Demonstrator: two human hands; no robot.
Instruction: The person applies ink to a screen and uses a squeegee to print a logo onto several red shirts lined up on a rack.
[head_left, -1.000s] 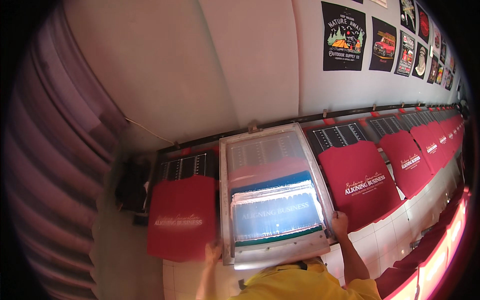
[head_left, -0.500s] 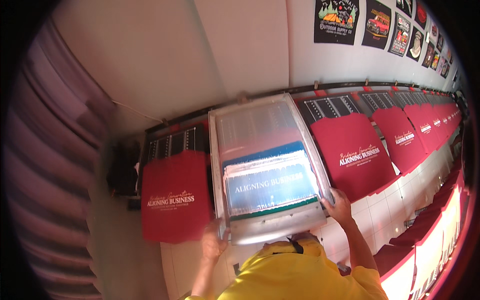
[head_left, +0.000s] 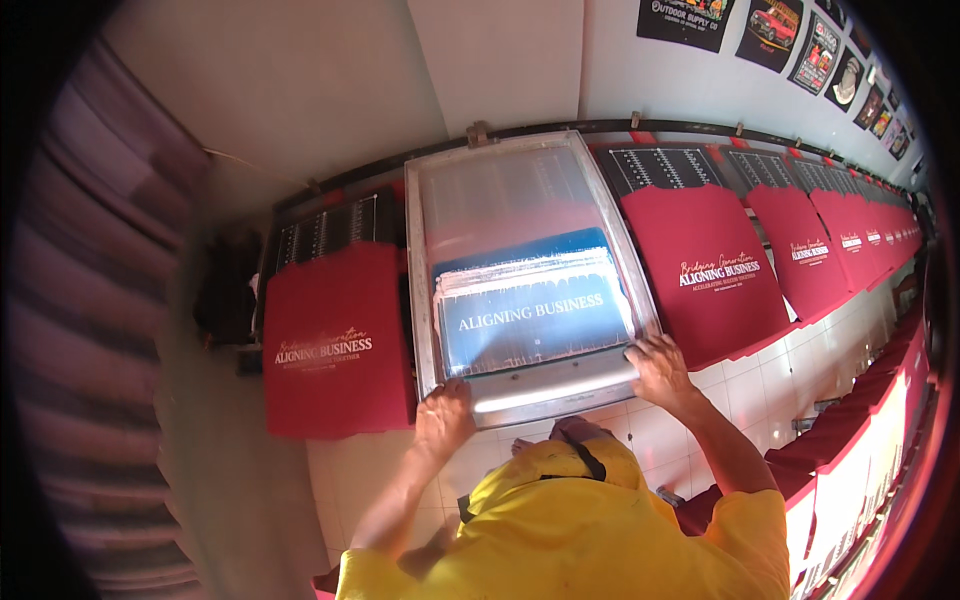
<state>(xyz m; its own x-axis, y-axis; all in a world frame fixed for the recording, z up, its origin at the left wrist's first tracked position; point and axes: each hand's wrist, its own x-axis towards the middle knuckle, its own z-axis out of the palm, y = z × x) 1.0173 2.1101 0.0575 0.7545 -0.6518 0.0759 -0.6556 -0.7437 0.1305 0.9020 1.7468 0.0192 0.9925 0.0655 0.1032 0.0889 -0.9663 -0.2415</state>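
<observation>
A metal-framed printing screen (head_left: 560, 392) lies over a board in the row, its mesh pale at the far end and blue nearer me. White ink streaks cross the blue part, where white lettering shows. My left hand (head_left: 445, 418) is curled over the near left corner of the frame. At the near right corner my right hand (head_left: 658, 370) grips the same frame, fingers bent over its edge. A red shirt with white print (head_left: 335, 385) lies on the board to the left. Another printed red shirt (head_left: 705, 325) is to the right. What lies beneath the screen is mostly hidden.
Further red shirts (head_left: 812, 238) on black boards run off to the right. A dark rail (head_left: 380, 173) passes along the wall behind. Purple curtain (head_left: 95, 350) hangs at left. More red cloth (head_left: 835, 435) sits at lower right, beyond the tiled floor (head_left: 735, 400).
My hands have shifted from the screen's sides onto its near corners, the left one moving inward. The view has tilted, so the row appears higher in the picture.
</observation>
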